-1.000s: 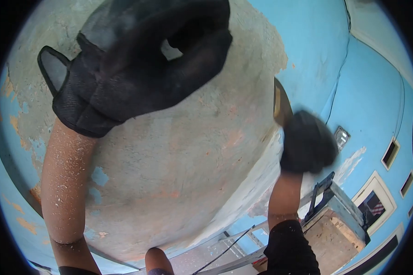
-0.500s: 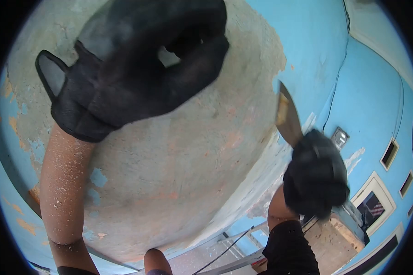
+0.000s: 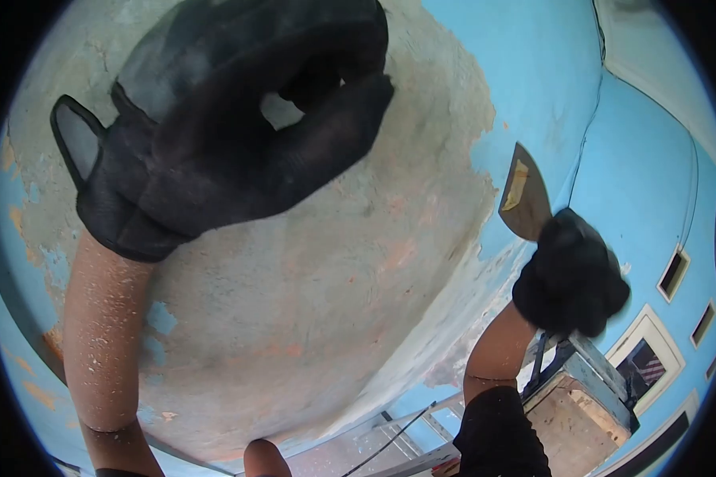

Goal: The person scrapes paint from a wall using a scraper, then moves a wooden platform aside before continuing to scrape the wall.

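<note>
My left hand [image 3: 239, 135], in a black glove, is raised close to the camera before the wall. Its fingers and thumb curl together into a ring; bare wall shows through the gap and I see nothing held. My right hand [image 3: 573, 274], also black-gloved, is closed around the hidden handle of a scraper [image 3: 525, 195]. The scraper's broad metal blade points upward, with a yellowish patch on its face. It appears apart from the wall [image 3: 318, 294], whose large grey stripped area has a ragged edge against blue paint [image 3: 493, 75].
Pale specks cover my left forearm [image 3: 107, 334]. A worn wooden board [image 3: 569, 421] on a frame stands at lower right, beside ladder-like metal rails [image 3: 410, 433]. Cables [image 3: 589, 131] run along the blue wall. A white-framed opening [image 3: 652, 350] lies at the right.
My right hand and the scraper have moved right and up, and the blade has turned so more of its face shows. My left hand has shifted slightly left and down.
</note>
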{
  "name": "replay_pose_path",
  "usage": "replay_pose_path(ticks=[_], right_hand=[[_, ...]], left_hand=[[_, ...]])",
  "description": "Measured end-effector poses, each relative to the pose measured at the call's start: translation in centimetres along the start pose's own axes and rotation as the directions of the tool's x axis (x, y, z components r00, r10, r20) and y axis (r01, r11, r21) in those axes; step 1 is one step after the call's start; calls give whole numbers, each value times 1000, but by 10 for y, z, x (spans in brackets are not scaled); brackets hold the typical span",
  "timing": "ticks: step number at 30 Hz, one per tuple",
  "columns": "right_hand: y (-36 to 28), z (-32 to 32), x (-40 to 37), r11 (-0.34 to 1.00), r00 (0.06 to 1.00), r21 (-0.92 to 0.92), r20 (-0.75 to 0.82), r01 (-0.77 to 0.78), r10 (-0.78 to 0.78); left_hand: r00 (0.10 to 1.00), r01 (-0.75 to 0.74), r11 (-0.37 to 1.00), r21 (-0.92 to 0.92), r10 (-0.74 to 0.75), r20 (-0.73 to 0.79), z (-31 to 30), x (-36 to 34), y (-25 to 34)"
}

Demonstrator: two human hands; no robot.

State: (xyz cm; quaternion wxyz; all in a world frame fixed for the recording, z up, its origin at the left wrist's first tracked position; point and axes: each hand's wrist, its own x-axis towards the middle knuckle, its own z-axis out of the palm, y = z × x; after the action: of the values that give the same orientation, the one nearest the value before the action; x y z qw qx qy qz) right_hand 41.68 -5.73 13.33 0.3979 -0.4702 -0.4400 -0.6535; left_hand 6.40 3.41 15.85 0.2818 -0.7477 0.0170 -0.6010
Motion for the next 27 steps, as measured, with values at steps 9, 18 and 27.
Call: replay_pose_path(ticks=[9,18,27], right_hand=[[-58,-20,50,-70,917,946,-325,317,-231],[-48,-6,57,-137,885,952,-306,274,-351],[-34,15,52,257,961,933,-212,253,-177]], left_hand=[[990,-81,997,-3,80,-114,7,-1,-2],[995,-96,995,-3,96,-28,4,-6,-3],[986,-137,990,-43,133,-100,6,-5,-4]])
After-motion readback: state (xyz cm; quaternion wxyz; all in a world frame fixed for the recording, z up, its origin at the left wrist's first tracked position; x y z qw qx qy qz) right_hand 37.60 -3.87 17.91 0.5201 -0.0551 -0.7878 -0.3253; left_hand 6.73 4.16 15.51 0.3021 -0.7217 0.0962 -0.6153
